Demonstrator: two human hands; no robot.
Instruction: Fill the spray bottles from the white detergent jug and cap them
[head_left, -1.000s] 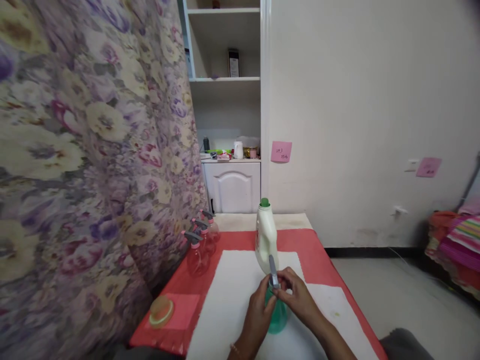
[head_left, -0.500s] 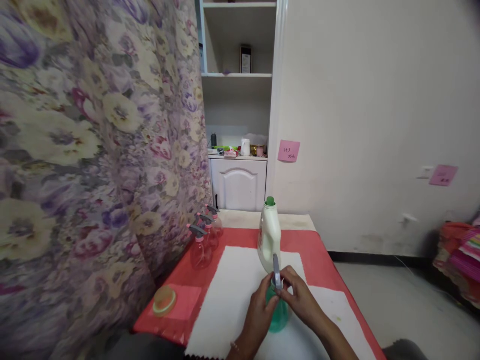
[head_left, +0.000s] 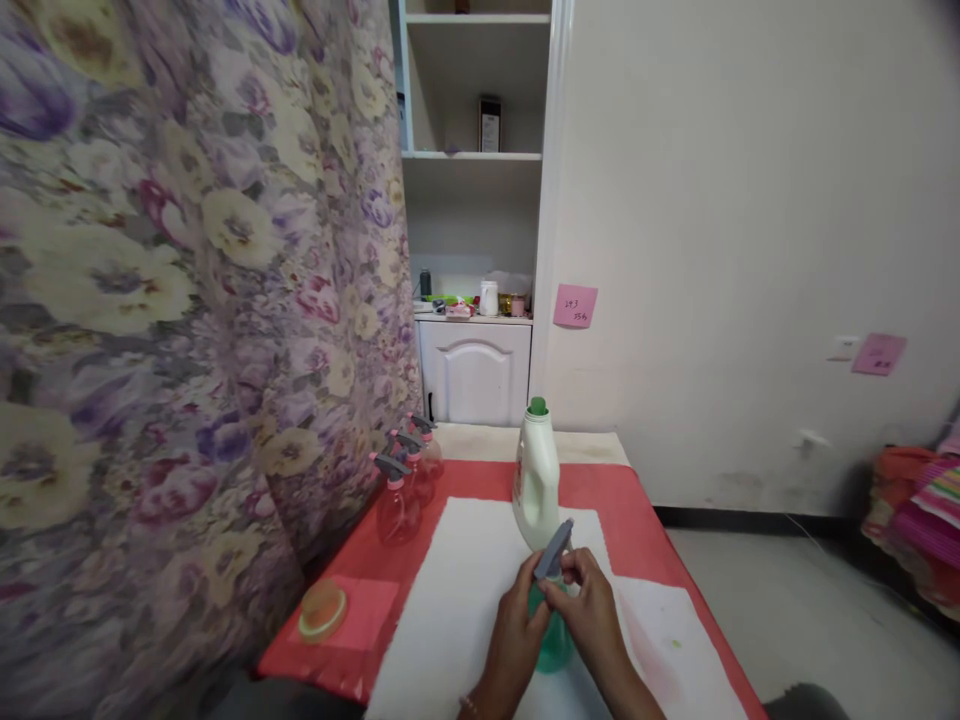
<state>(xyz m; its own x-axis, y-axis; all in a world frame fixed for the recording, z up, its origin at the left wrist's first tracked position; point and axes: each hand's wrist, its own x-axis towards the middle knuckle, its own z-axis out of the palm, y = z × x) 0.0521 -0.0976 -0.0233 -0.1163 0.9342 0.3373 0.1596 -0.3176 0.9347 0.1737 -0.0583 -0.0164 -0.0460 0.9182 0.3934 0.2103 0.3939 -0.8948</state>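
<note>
A spray bottle holding green liquid (head_left: 555, 648) stands on the white cloth (head_left: 450, 600) near the front. Its grey spray head (head_left: 555, 550) sits at the neck, slanting up to the right. My left hand (head_left: 516, 622) is closed round the neck and head from the left. From the right, the fingers of my right hand (head_left: 592, 607) pinch the collar under the head. Just behind them stands a pale green jug (head_left: 537, 475) with a green opening at its top.
Several empty-looking spray bottles (head_left: 397, 513) with grey and pink heads stand at the table's left edge. A round yellowish container (head_left: 322, 610) lies at the front left. Behind the red-covered table (head_left: 600, 483) is a cabinet (head_left: 480, 370); a floral curtain (head_left: 225, 350) hangs at left.
The grey spray head has turned from pointing nearly straight ahead to slanting right. My right hand has shifted its fingers around the collar. The camera view has moved slightly.
</note>
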